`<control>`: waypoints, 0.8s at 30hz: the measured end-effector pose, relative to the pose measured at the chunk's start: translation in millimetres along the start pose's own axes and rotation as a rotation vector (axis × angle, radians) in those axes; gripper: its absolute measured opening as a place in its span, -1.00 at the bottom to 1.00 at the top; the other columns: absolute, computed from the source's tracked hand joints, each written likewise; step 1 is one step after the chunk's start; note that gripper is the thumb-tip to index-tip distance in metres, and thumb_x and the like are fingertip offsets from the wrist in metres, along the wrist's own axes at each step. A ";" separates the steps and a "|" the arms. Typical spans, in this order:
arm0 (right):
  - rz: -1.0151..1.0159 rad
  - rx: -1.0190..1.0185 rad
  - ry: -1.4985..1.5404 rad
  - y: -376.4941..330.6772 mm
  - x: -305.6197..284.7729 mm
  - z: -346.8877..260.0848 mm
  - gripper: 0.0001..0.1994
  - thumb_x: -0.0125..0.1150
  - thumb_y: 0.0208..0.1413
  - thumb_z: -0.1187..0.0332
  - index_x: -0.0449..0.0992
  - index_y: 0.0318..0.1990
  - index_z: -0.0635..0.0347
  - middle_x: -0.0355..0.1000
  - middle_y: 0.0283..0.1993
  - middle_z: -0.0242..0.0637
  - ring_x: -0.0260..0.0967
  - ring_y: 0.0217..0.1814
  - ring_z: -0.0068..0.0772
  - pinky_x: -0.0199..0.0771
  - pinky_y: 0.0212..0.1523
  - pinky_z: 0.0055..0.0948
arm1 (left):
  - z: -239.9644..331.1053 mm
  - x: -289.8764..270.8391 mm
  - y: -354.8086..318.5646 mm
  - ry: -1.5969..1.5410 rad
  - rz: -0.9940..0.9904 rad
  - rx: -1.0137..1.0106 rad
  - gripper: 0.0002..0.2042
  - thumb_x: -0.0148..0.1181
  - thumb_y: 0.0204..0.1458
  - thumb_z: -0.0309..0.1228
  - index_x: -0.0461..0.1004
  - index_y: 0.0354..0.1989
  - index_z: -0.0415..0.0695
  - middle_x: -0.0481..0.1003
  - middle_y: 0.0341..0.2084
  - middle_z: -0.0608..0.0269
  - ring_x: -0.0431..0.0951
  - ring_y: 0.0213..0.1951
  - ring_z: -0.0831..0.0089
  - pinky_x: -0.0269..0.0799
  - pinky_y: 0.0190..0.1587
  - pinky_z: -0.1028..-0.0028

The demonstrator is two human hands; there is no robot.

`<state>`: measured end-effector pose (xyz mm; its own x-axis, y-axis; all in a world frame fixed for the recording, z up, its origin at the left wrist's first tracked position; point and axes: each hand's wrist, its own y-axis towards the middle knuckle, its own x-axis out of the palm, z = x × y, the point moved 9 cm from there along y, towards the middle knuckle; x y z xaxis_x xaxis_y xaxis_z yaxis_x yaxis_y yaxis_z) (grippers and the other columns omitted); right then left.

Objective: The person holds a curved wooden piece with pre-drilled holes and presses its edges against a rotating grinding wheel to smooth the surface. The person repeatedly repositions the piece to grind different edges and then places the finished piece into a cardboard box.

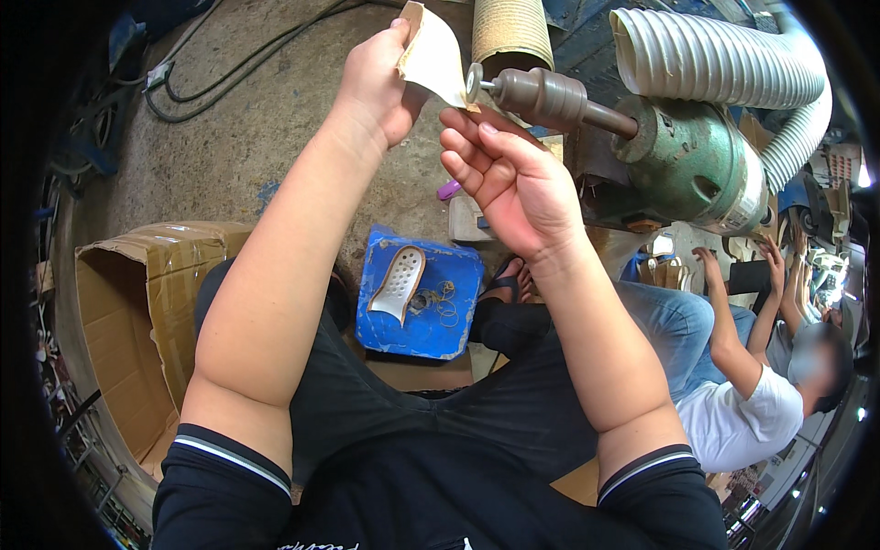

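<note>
My left hand (374,87) is closed on a curved white moulded shell (434,57) with a tan edge, raised at the top of the view. The shell's lower corner is right beside a small round grinding wheel (474,82) on the brown spindle (550,94) of a green motor (689,158). My right hand (513,183) is palm up just below that corner, its fingers loosely bent and apart. The fingertips are close to the corner; whether they touch it I cannot tell. Below, a white perforated shell (399,282) lies on a blue stool (445,341) beside several thin rings (447,307).
A ribbed grey hose (715,57) curves behind the motor, and a tan ribbed tube (511,35) is beyond the wheel. An open cardboard box (197,243) is at my left. Black cables (247,69) cross the floor. Another person (733,412) sits close on my right, arms raised.
</note>
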<state>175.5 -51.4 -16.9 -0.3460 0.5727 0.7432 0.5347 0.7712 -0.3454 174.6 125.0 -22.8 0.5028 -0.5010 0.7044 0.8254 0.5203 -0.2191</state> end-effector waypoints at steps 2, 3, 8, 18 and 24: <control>0.001 0.001 0.013 1.6 -0.2 0.7 -0.66 0.12 0.42 0.50 0.45 0.28 0.39 0.58 0.18 0.10 0.64 0.12 -0.14 0.70 0.19 -0.20 | 1.3 1.4 0.9 0.000 0.001 0.008 -0.64 -0.19 0.56 -0.25 0.48 0.16 -0.23 0.61 -0.04 0.18 0.64 -0.01 0.34 0.59 0.13 0.22; -0.001 -0.002 0.016 2.2 -0.2 0.9 -0.67 0.11 0.42 0.50 0.46 0.27 0.38 0.58 0.18 0.10 0.64 0.12 -0.14 0.71 0.19 -0.20 | 0.7 1.4 1.3 0.003 0.009 0.004 -0.64 -0.19 0.56 -0.25 0.48 0.16 -0.23 0.61 -0.04 0.18 0.64 -0.01 0.35 0.59 0.13 0.23; 0.011 -0.010 0.019 3.6 -1.3 0.9 -0.68 0.10 0.42 0.50 0.47 0.27 0.37 0.58 0.18 0.11 0.64 0.13 -0.13 0.71 0.20 -0.19 | -1.7 -1.9 4.6 0.013 0.013 -0.008 -0.65 -0.20 0.56 -0.25 0.48 0.15 -0.21 0.62 -0.06 0.20 0.64 -0.03 0.37 0.60 0.12 0.24; 0.012 -0.018 0.027 6.2 0.5 0.7 -0.72 0.10 0.42 0.51 0.50 0.21 0.36 0.57 0.20 0.14 0.64 0.14 -0.10 0.71 0.20 -0.18 | 0.7 -6.9 18.0 -0.010 -0.119 0.007 -0.66 -0.21 0.56 -0.26 0.48 0.11 -0.20 0.62 -0.08 0.21 0.64 -0.04 0.39 0.59 0.11 0.25; 0.002 -0.020 0.025 7.9 0.1 0.3 -0.75 0.08 0.44 0.50 0.52 0.17 0.37 0.55 0.25 0.13 0.61 0.22 -0.14 0.69 0.26 -0.19 | -0.6 7.7 13.4 -0.203 -0.144 -0.056 -0.74 0.08 0.47 -0.16 0.55 -0.20 -0.04 0.53 -0.41 0.37 0.53 -0.34 0.44 0.47 -0.21 0.40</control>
<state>179.4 -45.2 -19.7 -0.3252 0.5670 0.7568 0.5512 0.7640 -0.3355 189.7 127.7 -20.6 0.3221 -0.4147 0.8510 0.9005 0.4115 -0.1403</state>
